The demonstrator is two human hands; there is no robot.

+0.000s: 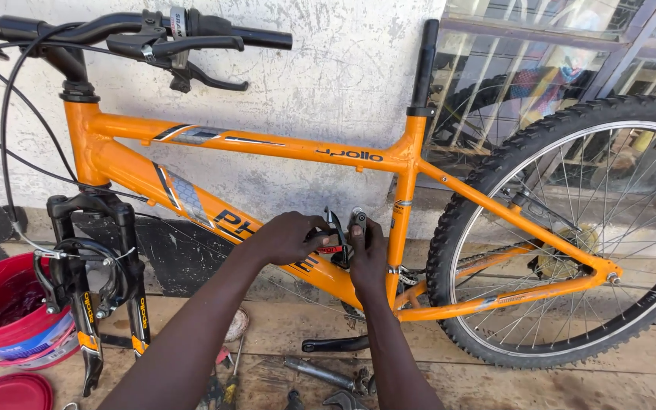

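Observation:
An orange bicycle frame (267,144) stands against a white wall, with no front wheel in its black fork (93,266). My left hand (286,237) grips a small black and red part (333,237) held against the down tube near the seat tube. My right hand (367,254) pinches the same part from the right, thumb up by its metal top (358,219). Both forearms reach up from the bottom of the view. A black crank arm (335,344) sticks out below my hands.
The rear wheel (571,228) with knobby tyre fills the right side. A red bucket (9,319) and red lid (9,391) sit at the lower left. Several tools (328,376) lie on the wooden planks below. Handlebar and brake lever (184,45) are at the top left.

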